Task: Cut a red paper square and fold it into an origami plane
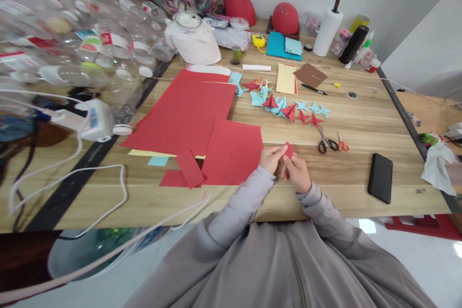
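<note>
Between both hands is a small folded piece of red paper (289, 149), held above the front of the table. My left hand (272, 158) pinches its left side. My right hand (296, 171) grips its lower right, thumb on top. Just left of my hands lies a large red paper sheet (234, 154). Smaller red paper strips (189, 168) overlap beside it, and a bigger stack of red sheets (184, 110) lies behind. Farther back, several folded red and light-blue paper cranes (279, 105) sit in a loose group.
Black-handled scissors (327, 142), orange scissors (343, 143) and a black phone (380, 178) lie to the right. A pen (314, 89), brown paper (310, 75) and a yellow tape measure (258, 41) are farther back. Plastic bottles (108, 43) crowd the left, with a white cable (122, 183) nearby.
</note>
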`<state>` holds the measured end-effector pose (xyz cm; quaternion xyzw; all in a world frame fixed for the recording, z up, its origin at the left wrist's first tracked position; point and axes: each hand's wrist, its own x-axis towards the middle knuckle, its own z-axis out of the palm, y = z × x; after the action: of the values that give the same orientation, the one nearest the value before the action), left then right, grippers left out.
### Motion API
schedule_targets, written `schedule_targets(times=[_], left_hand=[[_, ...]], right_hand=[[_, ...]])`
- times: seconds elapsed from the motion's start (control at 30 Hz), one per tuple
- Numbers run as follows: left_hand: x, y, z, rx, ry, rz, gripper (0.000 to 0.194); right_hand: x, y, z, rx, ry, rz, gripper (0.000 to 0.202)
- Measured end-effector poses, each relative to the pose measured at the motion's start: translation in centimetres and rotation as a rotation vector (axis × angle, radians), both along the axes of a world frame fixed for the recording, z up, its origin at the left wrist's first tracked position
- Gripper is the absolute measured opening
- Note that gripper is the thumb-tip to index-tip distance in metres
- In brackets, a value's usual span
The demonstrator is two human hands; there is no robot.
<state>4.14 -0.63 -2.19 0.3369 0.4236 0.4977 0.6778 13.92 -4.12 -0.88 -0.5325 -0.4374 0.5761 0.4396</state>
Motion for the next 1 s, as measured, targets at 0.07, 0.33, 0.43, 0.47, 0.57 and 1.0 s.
schedule_targets(times=[0.07,0.33,0.43,0.47,0.57,1.0], left_hand=[[0.0,0.0,0.1,-0.028,-0.006,-0.006,0.043],[-0.3,0.1,0.5,-0.028,-0.067,-0.057,0.038],[-0.4,0.1,0.7,0.048,-0.022,0.009,0.029],[-0.4,0.1,0.7,0.063,-0.006,0.030,0.028],[-0.4,0.0,0.9,0.077,0.043,0.074,0.027],[-0.2,0.3,-0.2,0.066,0.023,0.120,0.045]], right_hand=[[-0.1,0.0,0.1,0.018,-0.006,0.038,0.050],[0.1,0.0,-0.3,0.095,-0.077,0.107,0.050],[0.2,0.0,-0.3,0.162,-0.168,0.149,0.056],[0.2,0.0,-0.2,0.179,-0.186,0.165,0.057],[0.0,-0.1,0.2,0.227,-0.236,0.201,0.057],[0.0,-0.2,0.2,0.086,-0.108,0.142,0.055]])
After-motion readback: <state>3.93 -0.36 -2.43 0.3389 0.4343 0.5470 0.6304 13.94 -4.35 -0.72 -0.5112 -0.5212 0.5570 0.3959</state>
